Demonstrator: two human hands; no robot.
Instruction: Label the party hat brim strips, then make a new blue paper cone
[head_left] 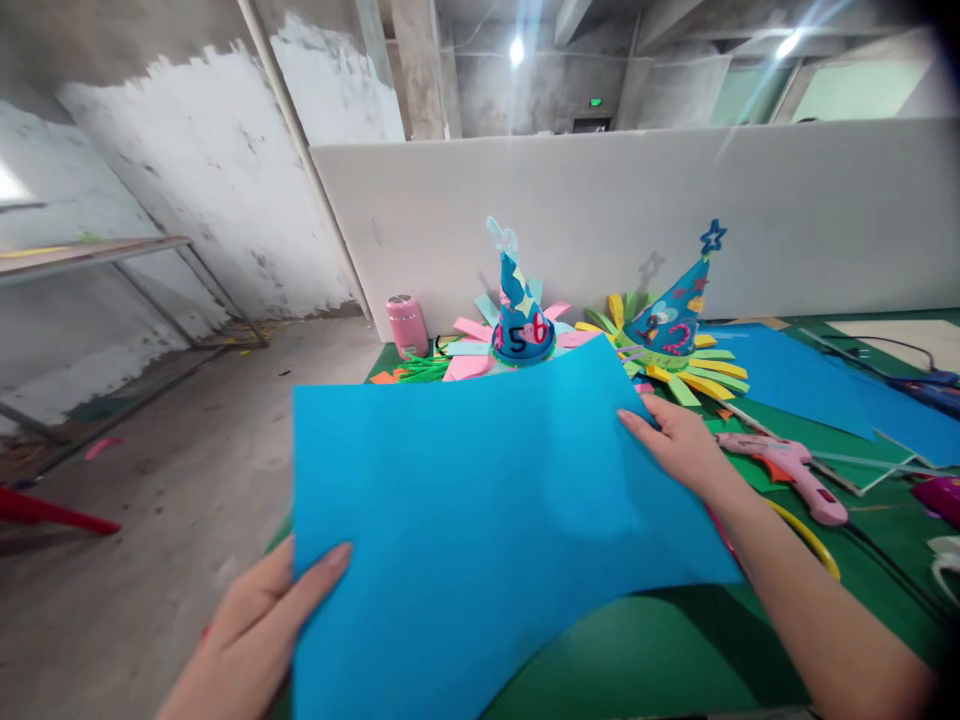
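Note:
A large sheet of blue craft paper (pixel 450 500) is held up in front of me, with a curved cut along its lower right edge. My left hand (pixel 262 620) grips its left edge, thumb on the face and fingers behind. At the upper right edge, my right hand (pixel 675 440) pinches the sheet the same way. Behind the paper stand two decorated cone party hats: one blue hat (pixel 521 315) with numbers and pink strips round its base, and another blue hat (pixel 671 315) with a star on top and yellow-green strips.
On the green table lie a pink glue gun (pixel 795 470), more blue paper (pixel 802 385) and a yellow ring part (pixel 810 535). A pink bottle (pixel 407 326) stands by the white partition (pixel 630 200). Left of the table are a red stool leg (pixel 60 510) and a metal-framed table (pixel 97 245).

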